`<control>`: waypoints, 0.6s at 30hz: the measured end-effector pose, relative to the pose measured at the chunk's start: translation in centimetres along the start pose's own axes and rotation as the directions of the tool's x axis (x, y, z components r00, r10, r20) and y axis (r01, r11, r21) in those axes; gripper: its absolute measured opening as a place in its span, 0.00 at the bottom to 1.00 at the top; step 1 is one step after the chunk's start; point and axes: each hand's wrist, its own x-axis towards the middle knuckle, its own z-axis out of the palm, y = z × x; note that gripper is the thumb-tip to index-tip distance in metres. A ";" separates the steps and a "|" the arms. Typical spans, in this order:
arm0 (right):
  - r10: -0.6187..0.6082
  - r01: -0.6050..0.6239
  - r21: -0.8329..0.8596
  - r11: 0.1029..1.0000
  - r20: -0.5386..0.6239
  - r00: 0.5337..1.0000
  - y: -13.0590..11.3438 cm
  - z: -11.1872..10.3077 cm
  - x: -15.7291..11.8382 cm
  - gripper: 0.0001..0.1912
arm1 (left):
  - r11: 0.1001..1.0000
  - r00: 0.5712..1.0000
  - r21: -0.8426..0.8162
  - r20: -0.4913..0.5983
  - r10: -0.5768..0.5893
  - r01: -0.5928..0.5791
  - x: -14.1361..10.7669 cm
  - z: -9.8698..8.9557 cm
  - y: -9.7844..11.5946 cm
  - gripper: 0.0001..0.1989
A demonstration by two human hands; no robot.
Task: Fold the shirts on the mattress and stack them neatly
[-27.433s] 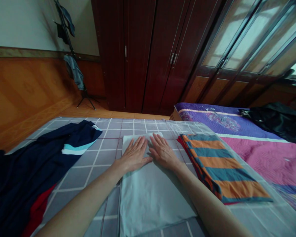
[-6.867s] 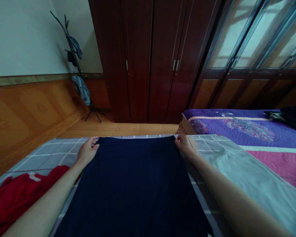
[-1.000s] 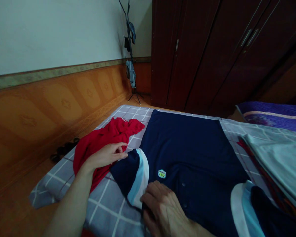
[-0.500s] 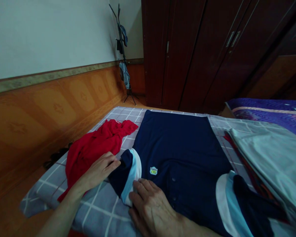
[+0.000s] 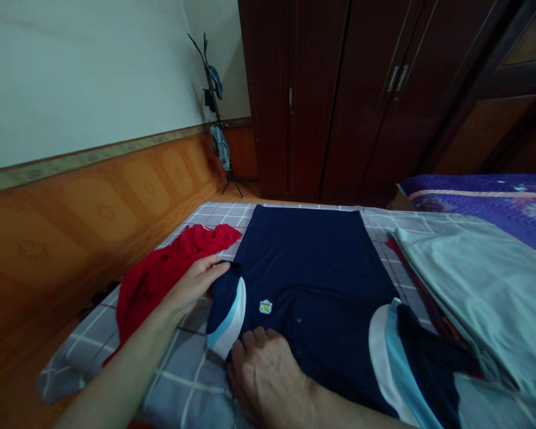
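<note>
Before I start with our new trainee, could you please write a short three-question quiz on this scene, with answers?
1. Multiple choice: which of these lies to the left of the dark blue shirt?
A) the pale folded cloth
B) the red garment
C) the purple bedspread

2. True or false: the badge on the shirt shows just beyond the right hand.

3. Short answer: what do the fingers of the left hand hold?

Key: 1: B. 2: True. 3: The edge of the shirt's sleeve, the one nearer the red garment.
</note>
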 end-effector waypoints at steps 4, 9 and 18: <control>-0.025 0.030 -0.068 0.997 0.073 0.997 -0.6 -0.5 -0.2 0.06 | 0.996 0.930 -0.085 0.367 -0.001 0.034 1.2 4.7 2.4 0.19; 0.070 -0.072 0.016 0.997 0.094 0.993 -0.4 -1.5 -0.1 0.08 | 0.955 0.933 0.174 0.311 0.180 -0.242 4.7 4.6 2.3 0.19; 0.212 -0.214 0.039 0.976 0.044 0.976 4.7 -3.6 0.2 0.18 | 0.577 0.892 0.689 0.413 0.185 -0.439 7.6 1.0 -2.2 0.22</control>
